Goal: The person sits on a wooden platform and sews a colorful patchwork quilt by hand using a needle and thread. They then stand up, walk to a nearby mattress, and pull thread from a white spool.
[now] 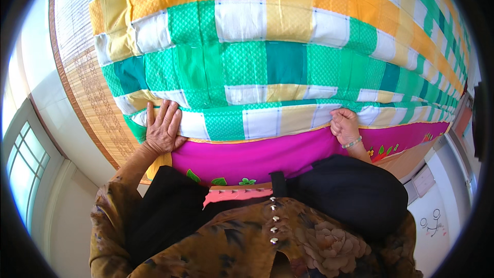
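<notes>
A quilted cover (pixel 247 65) in green, white, yellow and orange checks spreads before me, over a magenta cloth (pixel 247 158) with printed flowers and leaves. My left hand (pixel 162 129) lies palm down on the near left corner of the checked cover, fingers slightly apart, holding nothing that shows. At the cover's near edge, right of centre, my right hand (pixel 344 125) is curled, wearing a bead bracelet, and pinches the edge where it meets the magenta cloth. Small creases gather around that hand. The fingertips are partly hidden.
A woven bamboo mat (pixel 92 85) with a brown border lies left of the cover. Beyond it are a pale wall and a paned window or door (pixel 27 166). At the lower right stands a white surface (pixel 432 220) with line drawings.
</notes>
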The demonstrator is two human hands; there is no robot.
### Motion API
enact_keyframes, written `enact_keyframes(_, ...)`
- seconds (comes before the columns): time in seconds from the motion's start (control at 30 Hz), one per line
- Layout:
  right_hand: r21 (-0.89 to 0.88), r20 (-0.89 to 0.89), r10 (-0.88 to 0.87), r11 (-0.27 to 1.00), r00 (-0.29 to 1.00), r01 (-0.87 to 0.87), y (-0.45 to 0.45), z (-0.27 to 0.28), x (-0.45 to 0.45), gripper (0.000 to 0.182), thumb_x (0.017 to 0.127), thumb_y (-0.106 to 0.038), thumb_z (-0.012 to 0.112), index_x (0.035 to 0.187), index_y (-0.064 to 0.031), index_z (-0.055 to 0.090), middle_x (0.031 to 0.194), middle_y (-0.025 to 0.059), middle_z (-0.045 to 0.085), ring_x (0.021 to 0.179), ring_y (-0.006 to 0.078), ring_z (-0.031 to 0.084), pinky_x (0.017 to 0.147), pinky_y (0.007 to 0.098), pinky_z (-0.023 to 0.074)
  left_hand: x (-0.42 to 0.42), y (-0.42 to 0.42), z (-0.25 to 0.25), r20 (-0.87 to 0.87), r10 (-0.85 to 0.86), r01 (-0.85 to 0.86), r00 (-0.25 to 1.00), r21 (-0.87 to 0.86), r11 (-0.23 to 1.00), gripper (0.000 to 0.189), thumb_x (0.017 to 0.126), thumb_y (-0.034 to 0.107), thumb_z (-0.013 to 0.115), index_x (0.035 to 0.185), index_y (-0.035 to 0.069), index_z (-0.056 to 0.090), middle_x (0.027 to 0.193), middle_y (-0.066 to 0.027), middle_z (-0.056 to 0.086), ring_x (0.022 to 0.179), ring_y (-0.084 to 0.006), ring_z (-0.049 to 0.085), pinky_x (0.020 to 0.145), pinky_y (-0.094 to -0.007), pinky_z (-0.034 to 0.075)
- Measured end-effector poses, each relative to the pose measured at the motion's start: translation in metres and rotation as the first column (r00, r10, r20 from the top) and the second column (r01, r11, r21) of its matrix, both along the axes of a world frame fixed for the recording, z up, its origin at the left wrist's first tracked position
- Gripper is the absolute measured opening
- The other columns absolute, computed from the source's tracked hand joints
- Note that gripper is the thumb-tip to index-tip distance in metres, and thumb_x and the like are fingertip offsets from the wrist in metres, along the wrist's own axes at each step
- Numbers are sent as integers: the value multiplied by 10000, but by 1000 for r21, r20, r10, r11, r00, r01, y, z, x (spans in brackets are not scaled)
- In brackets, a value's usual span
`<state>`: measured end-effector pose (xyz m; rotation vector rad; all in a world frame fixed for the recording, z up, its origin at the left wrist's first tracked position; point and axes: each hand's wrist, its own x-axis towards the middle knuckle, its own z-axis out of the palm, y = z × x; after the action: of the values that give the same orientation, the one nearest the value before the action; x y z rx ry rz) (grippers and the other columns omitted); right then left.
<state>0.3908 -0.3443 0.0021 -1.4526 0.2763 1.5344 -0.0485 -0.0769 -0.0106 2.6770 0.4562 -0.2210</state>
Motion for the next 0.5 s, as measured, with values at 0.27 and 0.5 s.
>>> enact_keyframes(0.27,-110,-42,-21,994,999,16,10,-1,10,61,790,-47,602,808,9,620,455,-30,373,345,51,261,328,211,174,-5,0,-7,-19,3,-3,1000,-14,1000,617,785,477,448,1180,4,418,1275,-173,412,1205,-371,362,959,-651,122)
enact_keyframes(0.5,-195,-59,-49,980,997,37,10,2,12,47,769,-41,615,786,-1,631,438,-34,359,341,57,270,319,207,166,0,1,-6,-38,12,-13,999,-28,1000,604,761,478,467,1139,7,460,1242,-170,438,1206,-362,362,958,-653,122)
